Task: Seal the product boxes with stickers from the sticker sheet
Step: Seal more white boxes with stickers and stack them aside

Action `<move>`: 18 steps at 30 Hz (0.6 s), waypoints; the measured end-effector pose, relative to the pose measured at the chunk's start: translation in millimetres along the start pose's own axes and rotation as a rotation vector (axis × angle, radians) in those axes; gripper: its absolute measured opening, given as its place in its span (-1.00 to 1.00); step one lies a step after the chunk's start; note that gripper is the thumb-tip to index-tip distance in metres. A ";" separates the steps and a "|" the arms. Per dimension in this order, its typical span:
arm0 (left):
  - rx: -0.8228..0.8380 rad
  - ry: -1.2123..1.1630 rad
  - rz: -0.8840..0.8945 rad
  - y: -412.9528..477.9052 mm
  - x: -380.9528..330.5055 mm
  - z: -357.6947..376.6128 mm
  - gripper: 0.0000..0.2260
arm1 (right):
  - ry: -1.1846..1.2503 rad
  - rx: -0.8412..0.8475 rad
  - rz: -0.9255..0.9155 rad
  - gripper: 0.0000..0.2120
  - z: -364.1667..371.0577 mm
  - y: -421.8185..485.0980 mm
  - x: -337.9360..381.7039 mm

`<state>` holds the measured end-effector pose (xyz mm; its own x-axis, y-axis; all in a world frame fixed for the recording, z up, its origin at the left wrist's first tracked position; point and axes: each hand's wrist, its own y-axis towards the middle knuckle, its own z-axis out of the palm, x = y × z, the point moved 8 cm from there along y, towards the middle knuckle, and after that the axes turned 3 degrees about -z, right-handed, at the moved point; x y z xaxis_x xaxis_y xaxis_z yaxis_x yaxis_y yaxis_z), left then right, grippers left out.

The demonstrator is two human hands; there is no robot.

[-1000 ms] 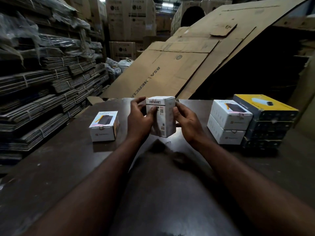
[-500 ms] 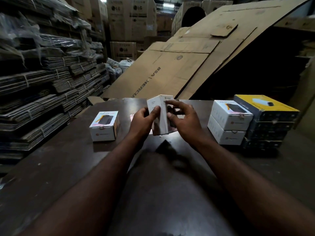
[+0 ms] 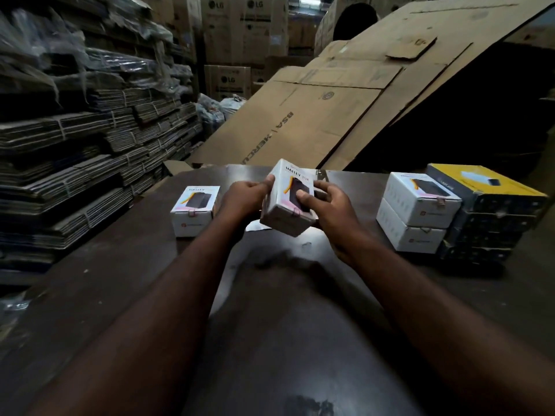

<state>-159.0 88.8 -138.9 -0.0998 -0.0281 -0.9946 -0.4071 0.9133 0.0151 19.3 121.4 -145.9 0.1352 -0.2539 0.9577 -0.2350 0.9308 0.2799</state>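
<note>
A white product box (image 3: 285, 202) with a dark device printed on its face is held above the dark table (image 3: 120, 265), tilted with its printed face up. My left hand (image 3: 243, 199) grips its left side and my right hand (image 3: 330, 208) grips its right side, thumb on the printed face. A small sticker shows at the box's near edge. Under the box lies a pale sheet (image 3: 253, 225), mostly hidden; I cannot tell if it is the sticker sheet. One more white box (image 3: 193, 210) sits to the left, with a sticker on its front edge.
Two stacked white boxes (image 3: 416, 211) stand at the right, beside a stack of dark boxes with a yellow-topped one (image 3: 486, 187). Large flattened cardboard (image 3: 330, 109) leans behind the table. Bundled flat cartons (image 3: 75, 151) fill the left side.
The box has been turned in both hands from standing on end with its barcode side toward me to lying tilted with its printed face up.
</note>
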 end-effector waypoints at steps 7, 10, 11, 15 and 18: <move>-0.208 0.253 0.111 2.3 -15.6 -40.0 -0.59 | 0.057 0.069 0.004 -0.78 32.8 -5.1 5.2; -0.134 0.224 0.057 -1.2 -21.4 -44.5 -0.52 | 0.047 0.050 0.004 -0.84 47.0 -3.8 10.1; -0.103 0.184 0.045 -1.1 -23.8 -46.3 -0.51 | 0.038 0.048 -0.001 -0.88 51.7 -2.4 11.9; 0.000 0.059 0.031 -6.9 -37.5 -66.8 -0.62 | -0.005 0.019 -0.029 -0.94 74.3 7.2 17.1; -0.020 0.082 0.030 -7.6 -42.3 -98.2 -0.61 | -0.046 0.005 -0.054 -0.72 101.2 15.2 16.7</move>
<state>-240.9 43.2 -86.9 -0.1858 -0.0348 -0.9820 -0.4210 0.9058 0.0475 -79.5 104.7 -119.0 0.1033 -0.3159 0.9432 -0.2338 0.9140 0.3317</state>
